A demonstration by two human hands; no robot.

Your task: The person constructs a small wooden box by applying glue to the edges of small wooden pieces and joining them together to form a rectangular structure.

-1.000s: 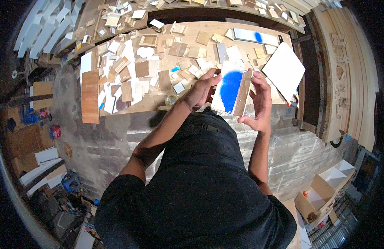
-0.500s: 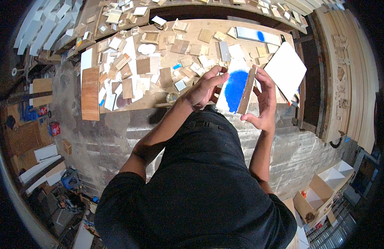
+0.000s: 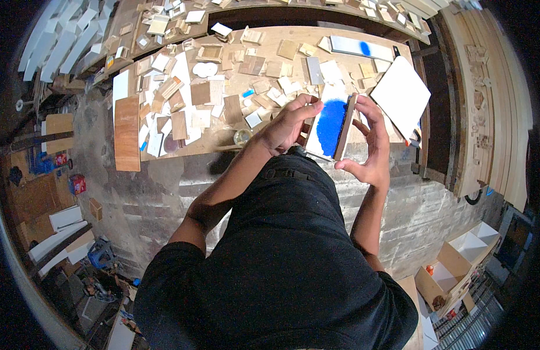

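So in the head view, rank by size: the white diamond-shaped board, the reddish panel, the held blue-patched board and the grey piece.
1. White diamond-shaped board
2. Reddish panel
3. Grey piece
Unsure: the held blue-patched board, nearer the camera, rivals the first two.

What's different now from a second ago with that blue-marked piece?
The white board with the blue patch has shifted slightly to the right, along with the left hand and right hand. The brown strip along its right edge now looks narrower and darker. Nothing was visibly let go: the left hand still holds the board. The wood pieces on the table stayed put.
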